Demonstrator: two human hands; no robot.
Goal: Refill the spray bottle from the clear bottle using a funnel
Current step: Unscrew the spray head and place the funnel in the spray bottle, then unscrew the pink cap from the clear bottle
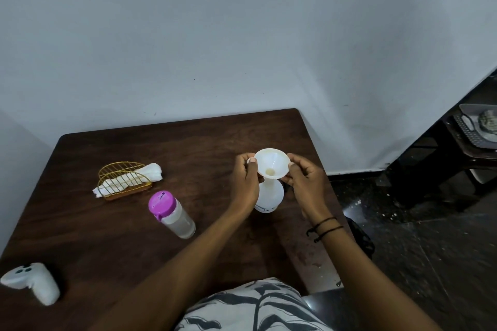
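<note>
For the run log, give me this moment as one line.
step: seating funnel | left hand, right hand: pinch rim | spray bottle: upright | clear bottle: capped

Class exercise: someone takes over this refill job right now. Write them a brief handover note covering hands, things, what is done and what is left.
Left hand and right hand each pinch the rim of the white funnel, which sits over the neck of the white spray bottle standing on the table.
The clear bottle, its purple cap on, stands to the left, untouched.
Done: funnel in place.
Left: uncap the clear bottle, pour, remove the funnel.

two bottles (172, 213) (269, 196), one funnel (271, 162), one napkin holder (122, 180), one controller (32, 282)
</note>
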